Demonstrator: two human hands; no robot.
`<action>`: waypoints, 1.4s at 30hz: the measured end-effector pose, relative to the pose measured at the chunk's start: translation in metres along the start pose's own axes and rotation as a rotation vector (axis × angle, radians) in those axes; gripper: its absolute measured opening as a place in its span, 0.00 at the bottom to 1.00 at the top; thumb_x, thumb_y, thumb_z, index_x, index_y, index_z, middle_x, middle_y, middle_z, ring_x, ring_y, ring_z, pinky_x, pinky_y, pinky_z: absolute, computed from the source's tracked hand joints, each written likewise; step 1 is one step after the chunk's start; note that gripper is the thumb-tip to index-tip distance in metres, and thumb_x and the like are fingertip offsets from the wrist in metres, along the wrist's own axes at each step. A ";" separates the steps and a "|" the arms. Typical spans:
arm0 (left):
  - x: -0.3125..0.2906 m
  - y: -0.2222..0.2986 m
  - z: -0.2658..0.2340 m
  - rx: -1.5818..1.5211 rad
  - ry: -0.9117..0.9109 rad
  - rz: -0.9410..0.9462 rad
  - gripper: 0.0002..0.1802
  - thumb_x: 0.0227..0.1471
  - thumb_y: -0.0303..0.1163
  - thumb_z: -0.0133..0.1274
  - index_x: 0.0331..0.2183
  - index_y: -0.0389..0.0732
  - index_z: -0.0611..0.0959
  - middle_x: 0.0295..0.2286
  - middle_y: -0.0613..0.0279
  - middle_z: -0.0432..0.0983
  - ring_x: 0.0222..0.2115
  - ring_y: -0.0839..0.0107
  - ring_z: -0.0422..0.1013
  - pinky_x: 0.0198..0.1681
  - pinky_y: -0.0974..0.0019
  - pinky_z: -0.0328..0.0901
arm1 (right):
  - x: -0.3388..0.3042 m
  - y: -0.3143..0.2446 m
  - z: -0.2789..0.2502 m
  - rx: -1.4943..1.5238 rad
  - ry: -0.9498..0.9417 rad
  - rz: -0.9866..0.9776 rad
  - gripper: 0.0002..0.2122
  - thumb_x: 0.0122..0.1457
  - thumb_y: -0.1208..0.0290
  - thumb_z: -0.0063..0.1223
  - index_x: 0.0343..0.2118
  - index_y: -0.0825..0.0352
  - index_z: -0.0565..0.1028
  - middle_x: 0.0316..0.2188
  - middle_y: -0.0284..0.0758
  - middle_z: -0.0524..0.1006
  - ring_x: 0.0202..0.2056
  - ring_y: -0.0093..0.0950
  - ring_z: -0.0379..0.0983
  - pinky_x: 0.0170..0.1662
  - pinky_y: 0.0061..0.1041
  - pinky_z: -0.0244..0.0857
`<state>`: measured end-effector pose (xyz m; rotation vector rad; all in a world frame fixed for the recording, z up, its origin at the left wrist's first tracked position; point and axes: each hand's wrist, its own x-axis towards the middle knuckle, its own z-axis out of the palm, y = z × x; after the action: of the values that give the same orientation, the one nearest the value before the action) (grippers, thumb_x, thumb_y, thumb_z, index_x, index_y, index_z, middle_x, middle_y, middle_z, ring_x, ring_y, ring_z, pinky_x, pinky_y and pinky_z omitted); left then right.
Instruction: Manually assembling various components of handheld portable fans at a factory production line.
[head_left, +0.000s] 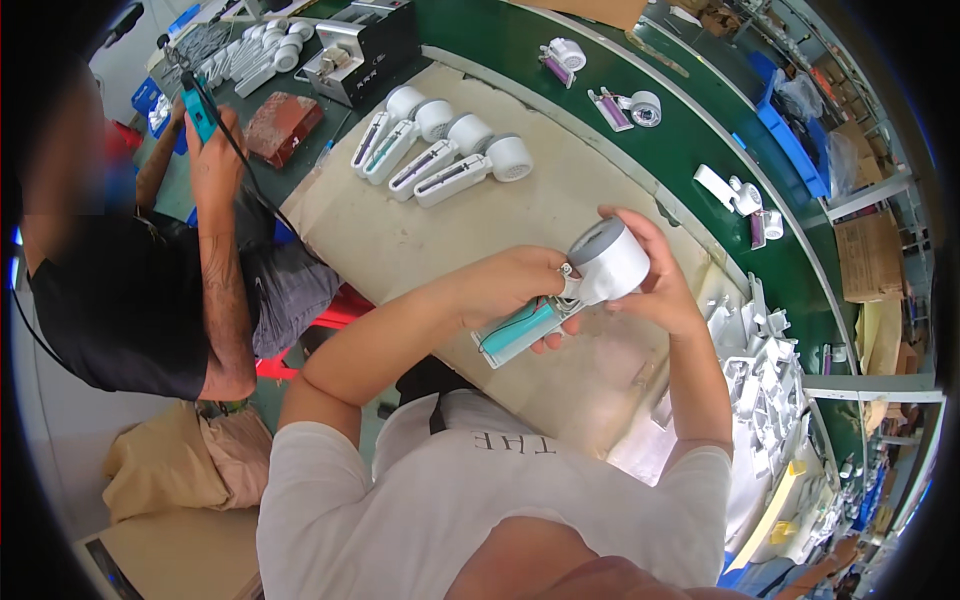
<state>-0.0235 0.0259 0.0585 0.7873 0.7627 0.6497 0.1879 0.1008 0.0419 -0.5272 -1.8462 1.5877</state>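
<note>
A white handheld device [618, 270] with a round, grey-rimmed head is between my hands, above the pale work mat. Its handle is uncovered and shows a teal cylinder, likely a battery [522, 328], with thin wires running toward the head. My left hand [525, 278] pinches at the neck where handle and head meet; some of its fingertips show under the handle. Curled round the head from the right is my right hand [662, 285]. Further ahead on the mat, several similar devices [452, 155] lie in a row, handle insides facing up.
A co-worker [130, 290] at the left holds a teal power tool [198, 112]. Near them are a reddish block [283, 128] and a black machine [375, 50]. Along the green conveyor [690, 130] sit several part-built devices. White plastic parts [760, 380] are heaped at my right.
</note>
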 end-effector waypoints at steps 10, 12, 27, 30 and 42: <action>-0.005 -0.002 -0.016 0.381 0.238 0.152 0.11 0.43 0.30 0.48 0.33 0.38 0.71 0.24 0.61 0.71 0.21 0.74 0.69 0.23 0.71 0.64 | 0.002 -0.017 -0.005 -1.343 0.180 -0.702 0.28 0.29 0.77 0.63 0.41 0.60 0.70 0.34 0.33 0.70 0.34 0.33 0.68 0.36 0.29 0.65; -0.003 -0.007 -0.018 0.614 0.285 0.270 0.13 0.42 0.31 0.48 0.33 0.36 0.70 0.23 0.59 0.71 0.21 0.72 0.69 0.23 0.69 0.64 | 0.003 -0.017 -0.003 -1.319 0.181 -0.707 0.28 0.30 0.77 0.62 0.41 0.60 0.70 0.34 0.34 0.70 0.35 0.34 0.69 0.39 0.32 0.64; 0.017 -0.012 -0.023 1.118 0.237 0.303 0.17 0.43 0.35 0.49 0.33 0.34 0.70 0.22 0.47 0.70 0.23 0.53 0.68 0.28 0.57 0.62 | 0.024 -0.033 -0.013 -0.587 -0.230 0.051 0.29 0.39 0.75 0.61 0.49 0.60 0.68 0.41 0.35 0.64 0.42 0.29 0.62 0.46 0.25 0.56; 0.030 -0.021 -0.039 0.987 0.246 0.349 0.16 0.45 0.35 0.49 0.34 0.34 0.70 0.22 0.49 0.71 0.22 0.59 0.69 0.27 0.60 0.63 | 0.038 -0.027 -0.016 -0.552 -0.218 0.069 0.30 0.38 0.74 0.62 0.49 0.60 0.67 0.41 0.34 0.64 0.42 0.27 0.62 0.47 0.26 0.55; 0.088 -0.023 -0.089 0.098 0.281 0.541 0.13 0.50 0.34 0.49 0.36 0.37 0.70 0.26 0.63 0.72 0.24 0.79 0.69 0.27 0.73 0.66 | 0.280 0.124 -0.092 -1.300 0.503 0.383 0.32 0.47 0.45 0.49 0.55 0.53 0.58 0.57 0.37 0.52 0.55 0.40 0.52 0.52 0.50 0.50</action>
<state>-0.0394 0.1123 -0.0334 1.0168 0.8453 1.2344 0.0379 0.3776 -0.0156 -1.7059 -2.2012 0.1271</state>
